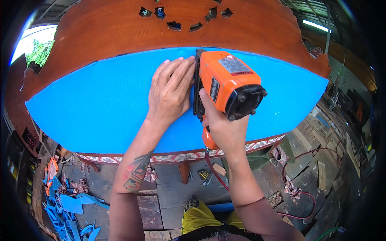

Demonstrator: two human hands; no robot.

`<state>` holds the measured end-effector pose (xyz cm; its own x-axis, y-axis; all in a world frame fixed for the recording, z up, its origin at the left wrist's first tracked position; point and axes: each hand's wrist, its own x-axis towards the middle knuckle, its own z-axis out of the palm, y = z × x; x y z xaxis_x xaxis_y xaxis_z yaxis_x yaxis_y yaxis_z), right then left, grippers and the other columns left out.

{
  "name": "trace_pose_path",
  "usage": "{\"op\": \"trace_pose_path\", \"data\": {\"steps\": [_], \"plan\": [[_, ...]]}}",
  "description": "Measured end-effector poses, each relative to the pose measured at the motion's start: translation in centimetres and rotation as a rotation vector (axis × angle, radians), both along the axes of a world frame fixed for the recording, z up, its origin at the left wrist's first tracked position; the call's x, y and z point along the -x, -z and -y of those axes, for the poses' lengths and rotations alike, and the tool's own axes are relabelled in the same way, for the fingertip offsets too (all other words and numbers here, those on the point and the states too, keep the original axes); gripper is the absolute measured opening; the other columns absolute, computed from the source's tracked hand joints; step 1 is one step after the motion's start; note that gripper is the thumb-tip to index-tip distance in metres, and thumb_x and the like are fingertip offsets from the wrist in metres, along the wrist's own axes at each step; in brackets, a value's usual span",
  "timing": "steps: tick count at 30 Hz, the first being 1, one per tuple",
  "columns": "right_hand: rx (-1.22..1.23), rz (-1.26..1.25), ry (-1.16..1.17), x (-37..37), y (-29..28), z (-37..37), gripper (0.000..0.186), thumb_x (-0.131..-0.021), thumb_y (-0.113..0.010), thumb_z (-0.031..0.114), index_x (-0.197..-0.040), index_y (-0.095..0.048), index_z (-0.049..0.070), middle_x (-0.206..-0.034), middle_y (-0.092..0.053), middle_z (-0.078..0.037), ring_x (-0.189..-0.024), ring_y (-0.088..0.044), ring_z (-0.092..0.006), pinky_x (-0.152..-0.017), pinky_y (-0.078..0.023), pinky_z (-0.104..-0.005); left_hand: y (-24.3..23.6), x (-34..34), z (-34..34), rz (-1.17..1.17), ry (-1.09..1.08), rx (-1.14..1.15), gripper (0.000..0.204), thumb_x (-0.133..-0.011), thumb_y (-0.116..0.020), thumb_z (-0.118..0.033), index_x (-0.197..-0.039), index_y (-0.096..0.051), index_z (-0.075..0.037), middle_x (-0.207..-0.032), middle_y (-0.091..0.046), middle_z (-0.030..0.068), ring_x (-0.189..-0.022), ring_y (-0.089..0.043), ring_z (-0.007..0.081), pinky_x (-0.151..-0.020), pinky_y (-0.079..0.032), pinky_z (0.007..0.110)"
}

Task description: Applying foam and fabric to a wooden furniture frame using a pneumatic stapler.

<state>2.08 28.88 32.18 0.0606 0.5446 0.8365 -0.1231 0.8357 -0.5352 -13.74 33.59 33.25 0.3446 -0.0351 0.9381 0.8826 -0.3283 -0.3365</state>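
Leftmost, a heap of blue scraps (72, 205) lay on the floor (171, 197), too tangled to count. Right of it and higher, a blue foam sheet (108, 96) covered the lower part of a brown wooden panel (120, 36); looked light and soft, likely to dent, so best steadied with a flat palm. On it the left hand (171, 88) lay palm down, empty, fingers extended and close together, tips just beside the orange nail gun (225, 80); could not tell whether they touched. Nail gun stood mid-sheet, its black side toward that hand. Judged hard, stiff and fairly heavy at the head; the handle seemed the place to grip. Right hand (225, 126) was wrapped round that handle, a red hose (211, 167) trailing from its base. Count: two hands, one nail gun, one foam sheet, one wooden panel, one tape measure (204, 174) on the floor.
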Motion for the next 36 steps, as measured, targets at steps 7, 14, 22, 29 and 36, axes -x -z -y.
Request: {"op": "trace_pose_path", "data": {"steps": [7, 14, 22, 29, 36], "plan": [[-0.09, 0.1, 0.127, 0.3, 1.1, 1.2, 0.012, -0.09, -0.073, 0.001, -0.093, -0.062, -0.004, -0.069, -0.062, -0.004, -0.052, -0.059, -0.0109, -0.048, -0.046, -0.0272, 0.5, 0.5, 0.4, 0.018, -0.036, -0.037, 0.042, -0.083, -0.07, -0.009, -0.125, -0.066, -0.006, -0.135, -0.061, 0.0041, -0.126, -0.055, 0.0233, -0.111, -0.041, 0.043], [-0.032, 0.089, 0.044, 1.5, 1.5, 0.7, 0.02, -0.089, -0.074, 0.0, -0.104, -0.06, -0.005, -0.073, -0.063, -0.005, -0.054, -0.06, -0.0098, -0.048, -0.047, -0.0257, 0.2, 1.7, 0.6, -0.037, -0.002, 0.013, 0.038, -0.082, -0.069, -0.008, -0.121, -0.068, -0.004, -0.136, -0.061, 0.0062, -0.129, -0.054, 0.024, -0.11, -0.043, 0.044], [-0.078, 0.07, 0.1, 2.1, 1.6, 0.4, 0.02, -0.09, -0.073, -0.001, -0.105, -0.06, -0.005, -0.077, -0.064, -0.006, -0.054, -0.06, -0.0099, -0.047, -0.047, -0.0255, 0.3, 1.9, 0.6, -0.027, -0.025, 0.055, 0.039, -0.084, -0.065, -0.007, -0.123, -0.068, -0.004, -0.138, -0.06, 0.0051, -0.131, -0.052, 0.0228, -0.111, -0.042, 0.043], [-0.024, -0.015, 0.019, 2.7, 0.0, 0.9, 0.018, -0.09, -0.073, -0.001, -0.102, -0.06, -0.005, -0.073, -0.063, -0.005, -0.05, -0.058, -0.0098, -0.044, -0.044, -0.0253, 0.1, 1.8, 0.7, -0.03, -0.039, 0.038, 0.04, -0.083, -0.064, -0.007, -0.123, -0.067, -0.003, -0.138, -0.059, 0.0051, -0.132, -0.052, 0.0229, -0.112, -0.041, 0.042], [0.179, 0.023, -0.055, -0.8, 0.7, 1.0, 0.016, -0.087, -0.074, 0.002, -0.102, -0.069, -0.002, -0.083, -0.072, -0.004, -0.076, -0.07, -0.0103, -0.067, -0.055, -0.0283, 0.4, 2.0, 0.6, -0.047, -0.089, 0.069, 0.04, -0.087, -0.066, -0.008, -0.127, -0.067, -0.007, -0.139, -0.06, 0.0052, -0.131, -0.052, 0.023, -0.111, -0.041, 0.043]]}}
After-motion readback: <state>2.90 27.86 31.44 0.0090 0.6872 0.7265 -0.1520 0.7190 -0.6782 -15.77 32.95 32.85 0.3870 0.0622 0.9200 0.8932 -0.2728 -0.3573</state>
